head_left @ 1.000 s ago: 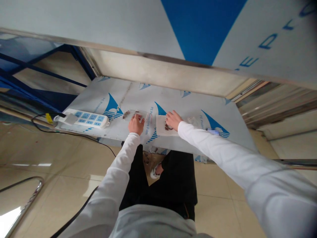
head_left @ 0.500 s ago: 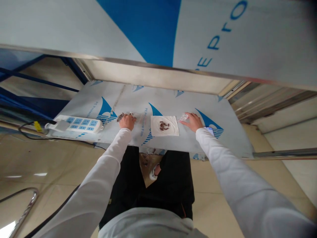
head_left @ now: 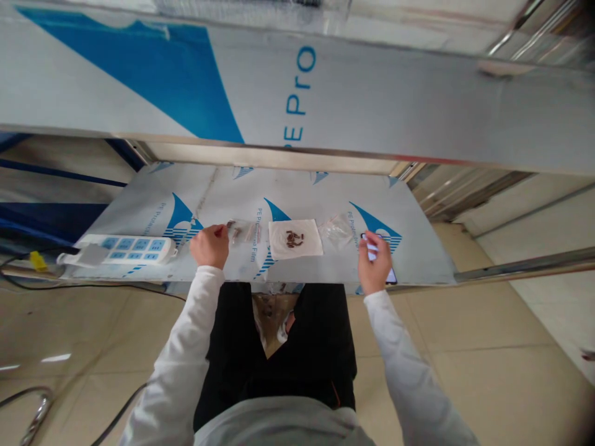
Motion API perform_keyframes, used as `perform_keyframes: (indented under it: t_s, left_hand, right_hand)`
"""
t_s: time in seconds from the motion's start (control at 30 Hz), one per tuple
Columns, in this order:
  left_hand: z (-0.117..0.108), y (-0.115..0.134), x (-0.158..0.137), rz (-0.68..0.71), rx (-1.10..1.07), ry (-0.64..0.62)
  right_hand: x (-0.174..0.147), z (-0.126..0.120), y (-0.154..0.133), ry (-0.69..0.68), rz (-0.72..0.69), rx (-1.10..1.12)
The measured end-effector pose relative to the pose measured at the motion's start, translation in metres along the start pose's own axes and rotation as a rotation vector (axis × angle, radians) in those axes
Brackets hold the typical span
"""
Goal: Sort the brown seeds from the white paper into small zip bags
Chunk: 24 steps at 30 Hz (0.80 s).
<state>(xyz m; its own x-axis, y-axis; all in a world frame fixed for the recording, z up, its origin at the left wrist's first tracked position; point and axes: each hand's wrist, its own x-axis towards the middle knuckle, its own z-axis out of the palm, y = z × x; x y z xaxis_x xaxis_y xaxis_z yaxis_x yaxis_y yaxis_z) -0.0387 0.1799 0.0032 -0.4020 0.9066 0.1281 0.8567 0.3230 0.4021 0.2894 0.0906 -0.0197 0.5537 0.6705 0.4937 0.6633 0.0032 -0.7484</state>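
Brown pieces [head_left: 292, 239] out on white paper [head_left: 277, 248], others remain by the nine-o'clock clear bag [head_left: 251, 233], left hand [head_left: 209, 249] curled beside it, grip unclear, right hand [head_left: 374, 267] spread over the three-o'clock phone [head_left: 391, 274]!

Even, muted indoor light falls across the silver-grey, film-covered metal worktop [head_left: 297, 193], leaving only faint shadows. At left, 2 pale glare streaks [head_left: 56, 358] shine on the glossy beige tile floor [head_left: 502, 390]. The wide lens stretches shapes outward; the right corners darken. The film-covered grey upper shelf [head_left: 395, 105] blurs toward the right, and the small brown pieces [head_left: 294, 239] look too soft to identify.
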Motion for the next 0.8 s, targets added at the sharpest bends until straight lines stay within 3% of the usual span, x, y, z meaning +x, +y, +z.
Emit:
perform_keyframes:
  t_s: [0.07,0.17,0.27,0.37,0.57,0.7,0.8]
  left_hand:
    - [-0.013,0.011,-0.036,-0.006,-0.265,0.034]
    - [-0.020,0.027,-0.096,-0.098,-0.784,-0.241]
    - [-0.019,0.037,-0.137,-0.283,-1.284,-0.467]
    - [-0.020,0.038,-0.151,-0.459,-1.564,-0.619]
    - [-0.031,0.033,-0.145,-0.584,-1.694,-0.825]
    - [-0.037,0.023,-0.142,-0.441,-1.582,-0.881]
    - [-0.037,0.018,-0.142,-0.319,-1.421,-0.825]
  right_hand:
    - [-0.039,-0.004,-0.043,-0.193,0.039,0.185]
    - [-0.083,0.005,-0.104,-0.443,0.069,0.386]
    - [-0.103,0.015,-0.136,-0.474,0.088,0.450]
    - [-0.110,0.016,-0.139,-0.417,0.125,0.462]
    - [-0.112,0.000,-0.131,-0.470,-0.021,0.387]
    - [-0.110,-0.004,-0.129,-0.499,-0.076,0.348]
    - [-0.111,-0.005,-0.128,-0.550,-0.069,0.353]
